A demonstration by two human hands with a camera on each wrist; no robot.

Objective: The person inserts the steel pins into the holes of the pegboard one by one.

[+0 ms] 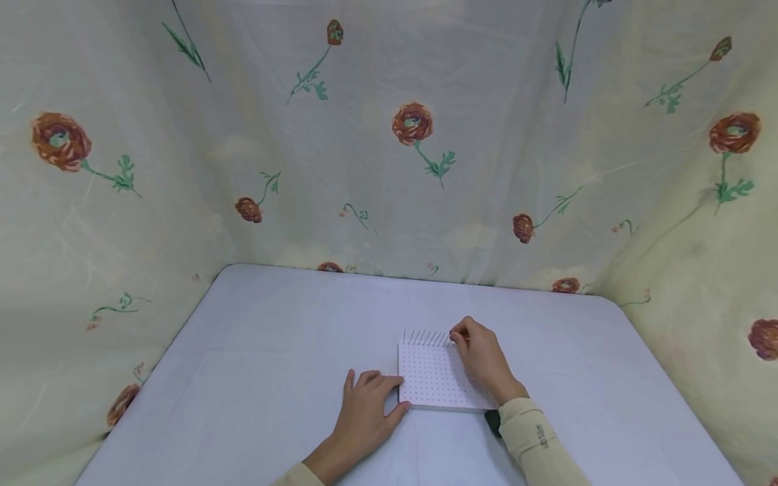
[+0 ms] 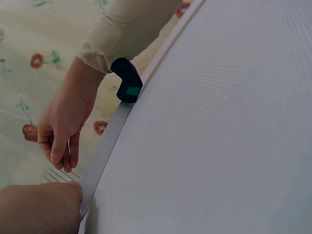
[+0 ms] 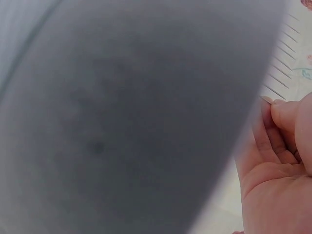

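Here right hand pinches pin; left hand steadies board.

We see soft, even, fairly bright light with only faint shadows under the hands on the pale lilac cloth-covered counter. The head view bows at its edges. In the right wrist view a dark grey blur fills most of the frame.
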